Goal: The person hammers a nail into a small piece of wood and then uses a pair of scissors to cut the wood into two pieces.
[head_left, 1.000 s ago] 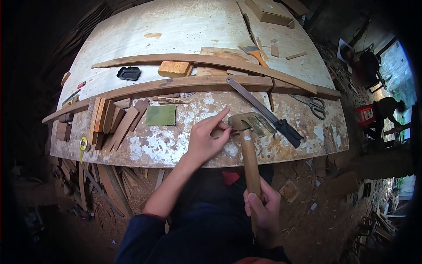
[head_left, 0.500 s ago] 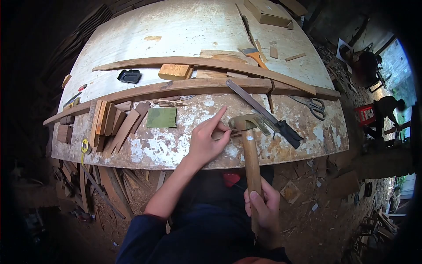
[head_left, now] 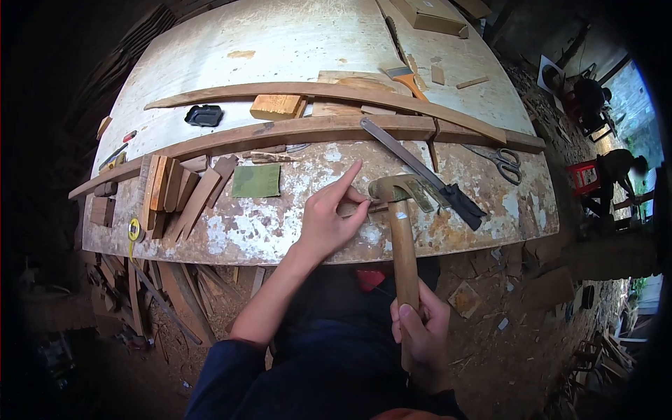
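Observation:
My right hand (head_left: 424, 323) is wrapped round the wooden handle of a claw hammer (head_left: 402, 238). The hammer's metal head lies over a small wood piece (head_left: 378, 208) near the workbench's front edge. Just left of the head, my left hand (head_left: 332, 213) pinches thumb against a finger, with the index finger stretched out. What the pinch holds is too small to make out. Beyond the hammer lies a long metal blade (head_left: 402, 152) with a black-wrapped handle. A green cloth square (head_left: 256, 180) lies left of my left hand.
Long wooden strips (head_left: 266, 136) cross the workbench (head_left: 280, 42). Wood blocks (head_left: 162, 183), a tape measure (head_left: 136, 229) and a black tray (head_left: 204, 115) are on the left. Scissors (head_left: 507, 165) and a brush (head_left: 406, 80) lie right. A person (head_left: 617, 175) is at the far right.
The hammer head has shifted slightly to the right and up in view. My left hand keeps its pinch near the same spot. The camera view has moved a little.

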A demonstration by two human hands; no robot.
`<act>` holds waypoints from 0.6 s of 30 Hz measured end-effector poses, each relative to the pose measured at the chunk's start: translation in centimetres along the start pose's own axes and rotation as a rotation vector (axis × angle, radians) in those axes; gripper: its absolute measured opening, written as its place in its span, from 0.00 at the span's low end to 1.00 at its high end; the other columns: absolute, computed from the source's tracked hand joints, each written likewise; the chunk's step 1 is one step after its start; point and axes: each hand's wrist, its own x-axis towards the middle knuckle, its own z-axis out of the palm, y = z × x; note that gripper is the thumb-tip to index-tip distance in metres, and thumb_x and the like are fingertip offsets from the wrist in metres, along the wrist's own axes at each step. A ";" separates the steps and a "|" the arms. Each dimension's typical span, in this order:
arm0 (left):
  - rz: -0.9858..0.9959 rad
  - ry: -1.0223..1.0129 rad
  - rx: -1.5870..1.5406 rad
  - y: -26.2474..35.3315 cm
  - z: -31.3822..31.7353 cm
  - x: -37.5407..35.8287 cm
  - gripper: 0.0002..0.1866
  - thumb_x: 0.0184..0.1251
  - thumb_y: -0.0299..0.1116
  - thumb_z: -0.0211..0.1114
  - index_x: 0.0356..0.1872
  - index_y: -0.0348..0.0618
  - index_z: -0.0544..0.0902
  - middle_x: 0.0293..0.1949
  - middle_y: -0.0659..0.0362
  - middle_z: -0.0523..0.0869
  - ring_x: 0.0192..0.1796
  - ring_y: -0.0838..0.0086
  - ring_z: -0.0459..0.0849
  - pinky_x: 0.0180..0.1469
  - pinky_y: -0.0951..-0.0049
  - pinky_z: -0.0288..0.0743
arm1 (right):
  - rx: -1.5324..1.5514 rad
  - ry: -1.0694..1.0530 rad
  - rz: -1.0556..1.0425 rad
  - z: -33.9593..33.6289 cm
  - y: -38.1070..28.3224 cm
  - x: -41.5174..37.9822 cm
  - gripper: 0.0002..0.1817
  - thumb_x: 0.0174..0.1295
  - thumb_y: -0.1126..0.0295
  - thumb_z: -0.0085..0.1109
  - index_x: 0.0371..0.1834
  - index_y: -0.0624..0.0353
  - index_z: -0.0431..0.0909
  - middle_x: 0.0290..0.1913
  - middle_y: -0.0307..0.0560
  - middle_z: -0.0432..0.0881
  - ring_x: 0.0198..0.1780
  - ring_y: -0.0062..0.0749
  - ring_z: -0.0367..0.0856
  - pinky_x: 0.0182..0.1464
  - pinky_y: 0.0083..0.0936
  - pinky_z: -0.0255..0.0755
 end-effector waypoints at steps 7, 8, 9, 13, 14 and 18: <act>-0.012 -0.007 -0.008 -0.1 -0.1 -0.3 0.42 0.62 0.19 0.78 0.82 0.43 0.79 0.36 0.55 0.93 0.39 0.66 0.94 0.48 0.66 0.90 | -0.054 -0.013 0.034 0.1 -0.2 0.3 0.30 0.81 0.75 0.58 0.84 0.72 0.70 0.35 0.38 0.81 0.26 0.12 0.75 0.28 0.15 0.69; -0.010 -0.006 -0.011 0.0 0.0 -0.4 0.43 0.62 0.19 0.78 0.82 0.43 0.78 0.36 0.55 0.93 0.39 0.66 0.94 0.48 0.66 0.90 | -0.058 -0.009 0.016 0.1 -0.1 0.2 0.30 0.81 0.75 0.58 0.84 0.72 0.70 0.35 0.38 0.81 0.26 0.12 0.75 0.28 0.15 0.69; -0.004 -0.001 -0.014 0.0 0.0 -0.2 0.43 0.62 0.20 0.78 0.82 0.43 0.78 0.36 0.55 0.93 0.39 0.66 0.94 0.49 0.66 0.90 | -0.065 -0.007 -0.008 0.1 0.0 0.3 0.30 0.81 0.75 0.58 0.84 0.72 0.70 0.35 0.38 0.81 0.26 0.12 0.75 0.28 0.15 0.69; 0.015 0.005 -0.009 -0.2 0.0 -0.2 0.44 0.61 0.21 0.80 0.83 0.43 0.78 0.38 0.55 0.93 0.40 0.64 0.95 0.50 0.65 0.90 | 0.049 -0.055 -0.057 -0.2 1.3 0.4 0.29 0.82 0.74 0.58 0.84 0.72 0.70 0.36 0.38 0.81 0.25 0.12 0.74 0.27 0.14 0.68; 0.022 0.003 0.006 -0.1 0.1 -0.1 0.44 0.61 0.22 0.80 0.83 0.43 0.78 0.39 0.55 0.94 0.41 0.66 0.95 0.51 0.65 0.90 | 0.014 -0.042 -0.012 -0.2 0.8 0.5 0.29 0.82 0.75 0.58 0.84 0.72 0.70 0.36 0.39 0.81 0.25 0.12 0.74 0.27 0.14 0.69; 0.023 -0.029 0.021 0.1 0.0 -0.2 0.46 0.60 0.25 0.83 0.83 0.43 0.77 0.43 0.54 0.95 0.45 0.67 0.96 0.54 0.65 0.89 | -0.037 -0.026 0.033 -0.3 -0.3 0.8 0.29 0.82 0.75 0.56 0.84 0.73 0.69 0.35 0.41 0.81 0.25 0.14 0.75 0.27 0.15 0.70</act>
